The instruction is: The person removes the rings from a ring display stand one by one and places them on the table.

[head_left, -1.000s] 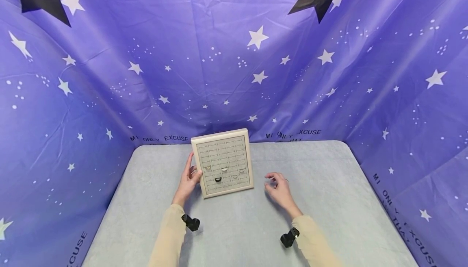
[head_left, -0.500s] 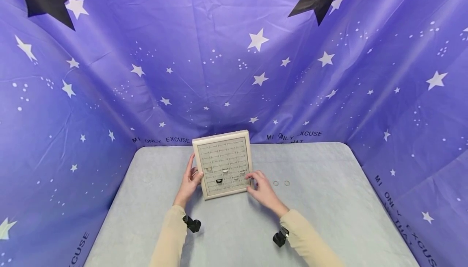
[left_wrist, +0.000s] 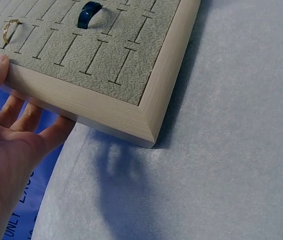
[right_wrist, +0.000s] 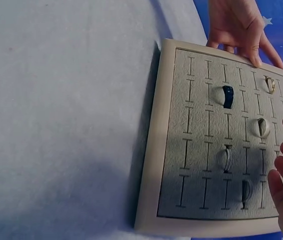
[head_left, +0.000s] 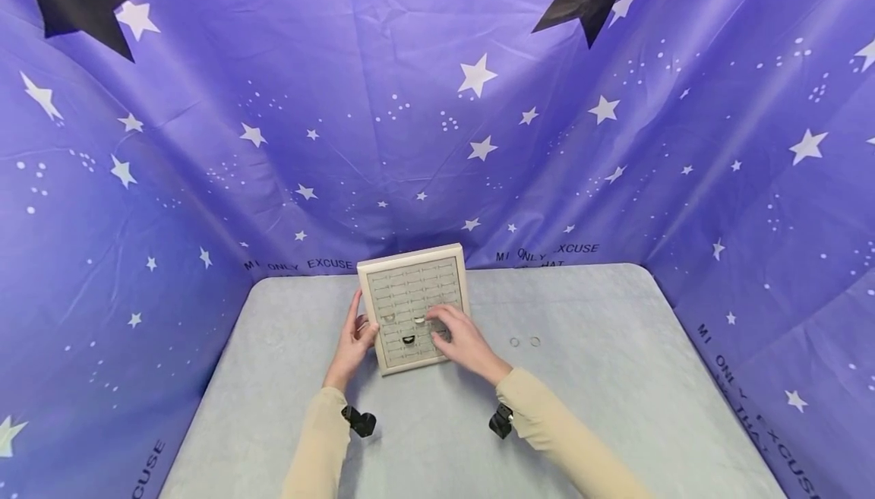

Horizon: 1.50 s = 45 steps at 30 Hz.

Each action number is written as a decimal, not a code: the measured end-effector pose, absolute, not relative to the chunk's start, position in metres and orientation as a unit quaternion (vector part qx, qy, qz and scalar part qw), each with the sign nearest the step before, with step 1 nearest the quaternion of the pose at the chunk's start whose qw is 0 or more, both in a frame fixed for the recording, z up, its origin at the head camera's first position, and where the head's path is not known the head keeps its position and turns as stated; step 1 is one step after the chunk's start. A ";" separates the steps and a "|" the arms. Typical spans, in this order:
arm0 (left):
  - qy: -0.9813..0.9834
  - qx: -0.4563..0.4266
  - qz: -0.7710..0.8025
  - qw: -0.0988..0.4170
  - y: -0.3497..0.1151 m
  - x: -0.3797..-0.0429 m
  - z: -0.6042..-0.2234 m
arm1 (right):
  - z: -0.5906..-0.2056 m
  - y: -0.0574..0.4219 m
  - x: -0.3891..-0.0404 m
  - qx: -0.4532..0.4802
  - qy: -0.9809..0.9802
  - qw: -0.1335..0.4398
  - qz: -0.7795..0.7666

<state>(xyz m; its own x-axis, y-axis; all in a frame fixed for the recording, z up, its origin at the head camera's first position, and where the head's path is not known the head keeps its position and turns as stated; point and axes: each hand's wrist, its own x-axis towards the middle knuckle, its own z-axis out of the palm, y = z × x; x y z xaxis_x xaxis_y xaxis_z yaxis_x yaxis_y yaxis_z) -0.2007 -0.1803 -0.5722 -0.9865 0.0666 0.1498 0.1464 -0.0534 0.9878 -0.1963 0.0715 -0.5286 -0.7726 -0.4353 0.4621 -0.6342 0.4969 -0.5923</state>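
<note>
Gripping the ring display tray (head_left: 410, 282), tilted on the grey table (head_left: 649, 377), left hand (head_left: 352, 342) holding, right hand (head_left: 466, 338) loosely parted over it, I judge it light, stiff, best held by its wood-grain frame (left_wrist: 170, 60).

L grip (left_wrist: 6, 155) holds edge of ring brd (left_wrist: 81, 103), w/ blue ring (left_wrist: 85, 16) & gold ring (left_wrist: 5, 33) slotted.

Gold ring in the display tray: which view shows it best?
The left wrist view: the gold ring appears largest there, uncovered, with its textured band visible as it stands in the display tray. The right wrist view also shows it, but smaller, near the left hand. The head view shows only a tiny pale arc.
</note>
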 end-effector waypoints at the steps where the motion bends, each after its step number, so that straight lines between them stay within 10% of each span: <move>1: -0.688 -0.078 -0.721 0.027 -0.180 -0.201 -0.572 | -0.528 0.069 -0.197 0.314 -0.855 0.129 0.391; 45: -0.696 -0.088 -0.712 0.013 -0.176 -0.188 -0.547 | -0.538 0.010 -0.201 0.258 -0.888 0.172 0.340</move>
